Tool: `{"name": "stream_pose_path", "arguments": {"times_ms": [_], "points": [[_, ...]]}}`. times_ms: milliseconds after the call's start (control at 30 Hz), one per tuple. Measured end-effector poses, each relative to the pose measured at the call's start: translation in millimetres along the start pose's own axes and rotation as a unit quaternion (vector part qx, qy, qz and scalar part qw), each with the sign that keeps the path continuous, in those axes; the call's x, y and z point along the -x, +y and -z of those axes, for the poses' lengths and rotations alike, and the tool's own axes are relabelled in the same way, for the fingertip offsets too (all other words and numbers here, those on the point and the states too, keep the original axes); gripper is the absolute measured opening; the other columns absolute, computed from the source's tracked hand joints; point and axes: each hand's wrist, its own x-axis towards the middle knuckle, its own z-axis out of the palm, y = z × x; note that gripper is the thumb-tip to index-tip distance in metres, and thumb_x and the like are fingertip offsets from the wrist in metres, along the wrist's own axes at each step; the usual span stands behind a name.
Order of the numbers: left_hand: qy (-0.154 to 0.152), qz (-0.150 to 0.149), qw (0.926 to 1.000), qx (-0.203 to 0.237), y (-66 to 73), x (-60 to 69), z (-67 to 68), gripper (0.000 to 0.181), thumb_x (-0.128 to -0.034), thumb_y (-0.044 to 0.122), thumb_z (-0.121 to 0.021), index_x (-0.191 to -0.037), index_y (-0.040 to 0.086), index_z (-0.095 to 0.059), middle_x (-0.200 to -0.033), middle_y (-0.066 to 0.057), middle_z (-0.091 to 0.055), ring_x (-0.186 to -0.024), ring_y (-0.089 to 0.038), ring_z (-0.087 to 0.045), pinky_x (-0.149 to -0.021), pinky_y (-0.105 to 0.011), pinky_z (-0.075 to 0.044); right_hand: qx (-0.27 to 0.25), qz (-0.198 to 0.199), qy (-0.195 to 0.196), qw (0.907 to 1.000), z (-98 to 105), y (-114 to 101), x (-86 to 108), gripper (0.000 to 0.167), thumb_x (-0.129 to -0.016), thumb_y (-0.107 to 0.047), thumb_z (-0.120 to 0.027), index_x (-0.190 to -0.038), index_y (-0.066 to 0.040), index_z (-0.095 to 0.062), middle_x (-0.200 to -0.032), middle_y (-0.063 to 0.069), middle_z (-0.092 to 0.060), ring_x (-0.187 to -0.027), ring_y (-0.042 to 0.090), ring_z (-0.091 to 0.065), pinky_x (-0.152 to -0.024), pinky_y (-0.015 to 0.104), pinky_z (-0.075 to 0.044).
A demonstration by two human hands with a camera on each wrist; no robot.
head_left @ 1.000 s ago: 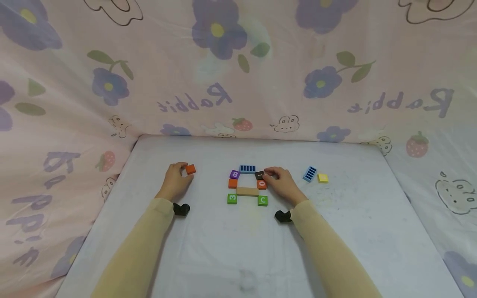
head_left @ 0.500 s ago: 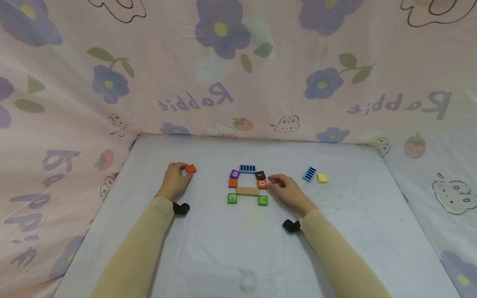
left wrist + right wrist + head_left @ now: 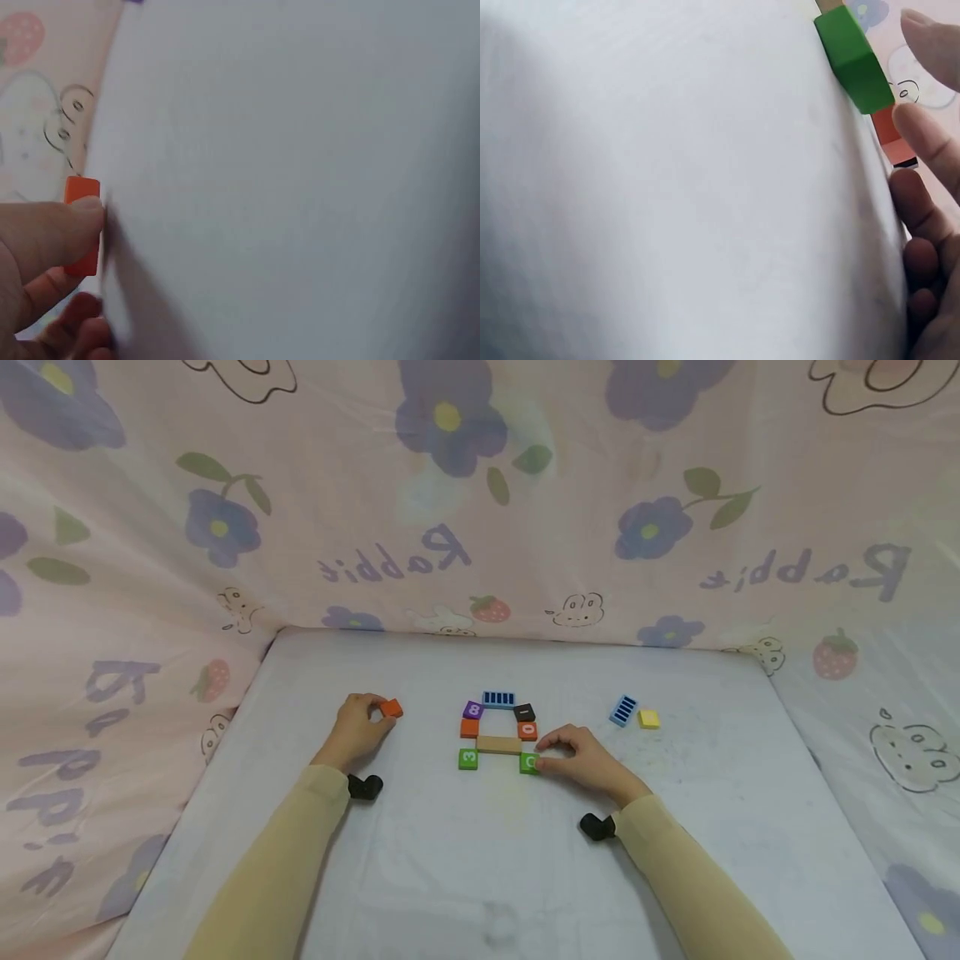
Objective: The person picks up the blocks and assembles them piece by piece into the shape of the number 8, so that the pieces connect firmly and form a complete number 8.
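Across our white surface [image 3: 450, 868], we're pinching the orange block [image 3: 392, 708] in our left grip [image 3: 356, 727], seemingly steadying it left of the block outline [image 3: 498, 745], our right grip [image 3: 590, 767] loosely parted at the green block [image 3: 527, 762].

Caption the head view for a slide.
Left hand pinches an orange square block; right hand at a green square block on a white tabletop.

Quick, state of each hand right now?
Left hand: closed, pinching an orange block.
Right hand: open, thumb and finger apart at the green C block; whether it touches can't be told.
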Motion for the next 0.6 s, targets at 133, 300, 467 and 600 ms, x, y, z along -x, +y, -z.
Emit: {"name": "stream_pose_path", "arguments": {"times_ms": [133, 300, 467, 600], "points": [[-0.023, -0.001, 0.9994, 0.028, 17.8, 17.9, -4.8, 0.044, -0.0927, 0.026, -0.065, -0.13, 0.006, -0.054, -0.114, -0.014, -0.052, -0.101, -0.028, -0.049, -0.086, -0.044, -0.042, 0.004, 0.001, -0.005, 1.0, 0, 1, -0.8, 0.035, -0.076, -0.045, -0.08, -0.104, -0.026, -0.07, -0.119, -0.004, -0.057, -0.122, 0.022, -0.036, -0.107, 0.049, -0.02], [-0.046, -0.03, 0.9977, 0.04, 44.6, 52.4, -18.8, 0.039, -0.0898, 0.027, -0.07, -0.126, 0.015, -0.058, -0.106, -0.002, -0.057, -0.095, -0.019, -0.053, -0.079, -0.037, -0.045, 0.008, 0.002, -0.011, 0.9999, -1, 0, 0.0, 0.034, -0.075, -0.047, -0.08, -0.102, -0.029, -0.071, -0.118, -0.006, -0.056, -0.122, 0.021, -0.033, -0.106, 0.049, -0.02], [-0.094, -0.073, 0.9915, 0.054, 60.5, 78.6, -39.6, 0.037, -0.0865, 0.022, -0.074, -0.12, 0.013, -0.062, -0.095, 0.002, -0.058, -0.086, -0.016, -0.054, -0.073, -0.034, -0.047, 0.021, 0.019, -0.014, 0.9995, 0, 0, -0.7, 0.032, -0.075, -0.046, -0.081, -0.1, -0.029, -0.071, -0.117, -0.006, -0.057, -0.121, 0.022, -0.035, -0.105, 0.05, -0.022], [-0.13, -0.093, 0.9865, 0.035, 61.0, 86.8, -56.2, 0.035, -0.0868, 0.023, -0.074, -0.118, 0.013, -0.062, -0.09, 0.003, -0.056, -0.082, -0.014, -0.052, -0.07, -0.031, -0.045, 0.026, 0.026, -0.015, 0.9992, 0, 3, -2.2, 0.029, -0.075, -0.043, -0.081, -0.099, -0.029, -0.071, -0.115, -0.005, -0.057, -0.12, 0.022, -0.036, -0.104, 0.05, -0.022]]}}
